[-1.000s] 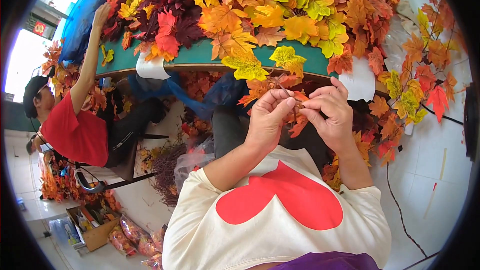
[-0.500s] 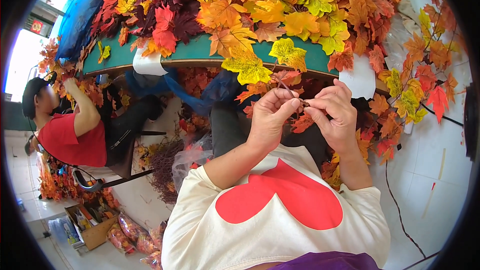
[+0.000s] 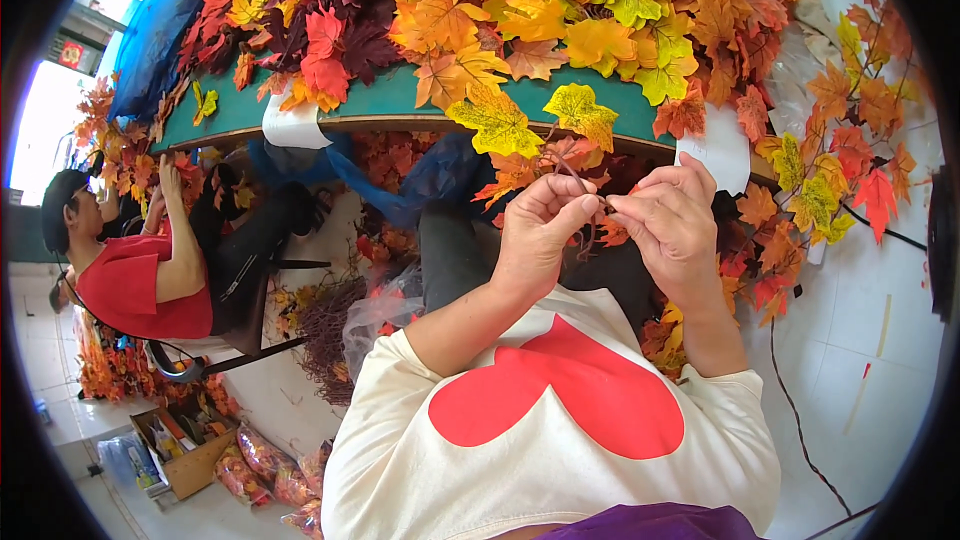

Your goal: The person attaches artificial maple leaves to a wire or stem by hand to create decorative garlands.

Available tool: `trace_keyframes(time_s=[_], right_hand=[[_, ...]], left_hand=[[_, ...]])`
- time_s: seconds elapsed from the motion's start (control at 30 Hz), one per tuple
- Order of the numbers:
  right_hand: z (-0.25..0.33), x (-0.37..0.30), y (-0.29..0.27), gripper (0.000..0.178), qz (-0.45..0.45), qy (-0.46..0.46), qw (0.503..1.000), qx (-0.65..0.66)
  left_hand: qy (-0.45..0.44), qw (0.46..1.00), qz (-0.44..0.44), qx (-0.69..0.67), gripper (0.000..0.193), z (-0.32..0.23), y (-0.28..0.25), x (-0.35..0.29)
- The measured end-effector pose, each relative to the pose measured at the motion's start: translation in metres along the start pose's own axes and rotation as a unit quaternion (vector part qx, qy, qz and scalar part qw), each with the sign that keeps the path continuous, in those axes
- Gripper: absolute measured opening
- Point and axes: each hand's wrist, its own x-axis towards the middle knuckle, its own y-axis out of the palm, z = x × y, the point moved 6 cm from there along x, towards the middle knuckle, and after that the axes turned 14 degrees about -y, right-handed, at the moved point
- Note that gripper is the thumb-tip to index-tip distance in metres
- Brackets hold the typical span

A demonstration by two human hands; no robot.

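Note:
My left hand pinches the thin brown stem of an artificial maple leaf spray, thumb against forefinger. Beyond the fingers the spray carries mottled yellow leaves and orange ones. Close beside it, my right hand has thumb and forefinger pressed together at the stem's end, its other fingers loosely curled. Both pinches nearly meet over my lap. Thin brown strands hang just below them; the exact end in the right fingertips is too small to make out.
A green table heaped with loose leaves stands ahead. Leafy branches hang at its right. At left a person in a red shirt sits on a chair. A cardboard box and bagged leaves lie on the floor.
My right hand has shifted slightly up and right, its fingers still pinched. My left hand stays nearly in place. The person at left has lifted their hands among the leaves.

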Motion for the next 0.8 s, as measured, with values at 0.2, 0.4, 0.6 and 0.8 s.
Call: trace_keyframes(time_s=[0.2, 0.4, 0.6, 0.8], right_hand=[[0.0, 0.0, 0.001, 0.023, -0.003, -0.002, 1.0, -0.008], [0.007, 0.003, 0.0, 0.021, 0.004, -0.015, 1.0, -0.022], [0.011, -0.002, 0.012, 0.017, -0.002, -0.016, 0.998, -0.056], [0.005, -0.009, 0.025, 0.015, -0.025, -0.009, 1.0, -0.014]], left_hand=[[0.005, 1.0, -0.011, 0.012, 0.006, 0.0, -0.001, 0.0], [0.008, 0.998, 0.004, 0.062, 0.005, -0.004, 0.001, -0.001], [0.007, 0.999, -0.014, 0.04, 0.008, 0.008, -0.004, -0.001], [-0.016, 0.998, -0.049, 0.022, 0.006, 0.014, -0.01, 0.002]])
